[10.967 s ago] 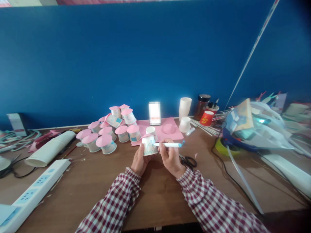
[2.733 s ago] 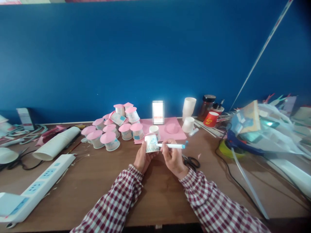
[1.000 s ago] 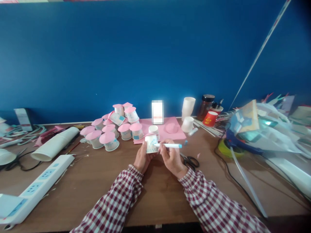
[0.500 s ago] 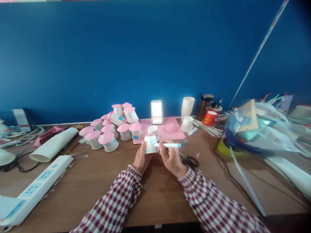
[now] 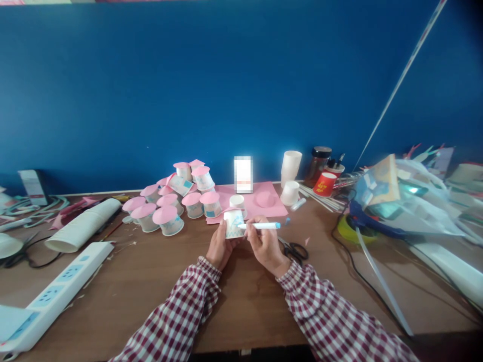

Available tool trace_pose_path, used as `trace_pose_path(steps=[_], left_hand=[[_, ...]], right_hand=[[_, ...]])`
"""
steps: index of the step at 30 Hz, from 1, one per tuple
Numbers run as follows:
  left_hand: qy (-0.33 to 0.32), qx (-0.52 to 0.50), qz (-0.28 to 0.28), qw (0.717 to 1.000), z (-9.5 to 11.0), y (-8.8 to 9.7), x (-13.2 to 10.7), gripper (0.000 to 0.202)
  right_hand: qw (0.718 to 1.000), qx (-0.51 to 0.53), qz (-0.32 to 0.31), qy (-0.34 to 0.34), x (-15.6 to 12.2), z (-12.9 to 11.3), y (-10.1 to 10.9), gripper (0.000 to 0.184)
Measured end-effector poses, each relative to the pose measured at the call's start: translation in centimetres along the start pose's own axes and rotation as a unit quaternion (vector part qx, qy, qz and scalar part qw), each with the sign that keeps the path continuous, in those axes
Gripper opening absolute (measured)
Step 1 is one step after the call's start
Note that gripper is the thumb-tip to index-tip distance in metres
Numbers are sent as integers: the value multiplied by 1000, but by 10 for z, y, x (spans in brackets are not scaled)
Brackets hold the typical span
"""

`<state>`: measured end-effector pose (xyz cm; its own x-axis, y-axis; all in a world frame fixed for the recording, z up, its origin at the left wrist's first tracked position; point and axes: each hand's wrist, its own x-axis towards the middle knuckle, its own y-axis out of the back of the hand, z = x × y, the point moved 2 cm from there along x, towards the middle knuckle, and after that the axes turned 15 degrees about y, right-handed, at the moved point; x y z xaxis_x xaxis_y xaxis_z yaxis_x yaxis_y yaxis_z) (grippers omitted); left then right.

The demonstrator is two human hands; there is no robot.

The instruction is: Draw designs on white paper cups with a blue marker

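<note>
My left hand (image 5: 221,245) is closed round a white paper cup (image 5: 234,224) with light blue drawing on its side, held just above the table. Between the fingers of my right hand (image 5: 266,247) is a white marker (image 5: 262,226) with a light blue end, its tip against or very close to the cup's wall. Behind the cup lies a sheet of pink paper (image 5: 279,205), bearing a small white cup (image 5: 237,202) and a pink paper cone (image 5: 264,198). Black-handled scissors (image 5: 296,250) lie beside my right wrist.
Several upturned cups with pink cone tops (image 5: 166,215) crowd the left of the paper. A white power strip (image 5: 60,291) and a stack of cups (image 5: 83,224) lie farther left. On the right are a red cup (image 5: 325,184), a jar (image 5: 319,165) and a blue glue gun (image 5: 377,224).
The cup has turned slightly in my left hand, so a different part of its blue drawing faces me. The marker stays at its side, and both arms hold almost the same place.
</note>
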<state>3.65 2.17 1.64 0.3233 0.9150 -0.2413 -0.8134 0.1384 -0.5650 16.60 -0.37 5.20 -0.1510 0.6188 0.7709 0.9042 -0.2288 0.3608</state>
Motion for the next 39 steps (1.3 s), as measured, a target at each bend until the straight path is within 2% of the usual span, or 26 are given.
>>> trace_pose_path(steps=[27, 39], left_hand=[[-1, -5, 3, 1000, -1, 2, 1, 53], [5, -4, 1, 1000, 1, 0, -1, 50]], right_hand=[[1000, 7, -9, -5, -1, 0, -2, 12], [1000, -9, 5, -3, 0, 1, 0, 13]])
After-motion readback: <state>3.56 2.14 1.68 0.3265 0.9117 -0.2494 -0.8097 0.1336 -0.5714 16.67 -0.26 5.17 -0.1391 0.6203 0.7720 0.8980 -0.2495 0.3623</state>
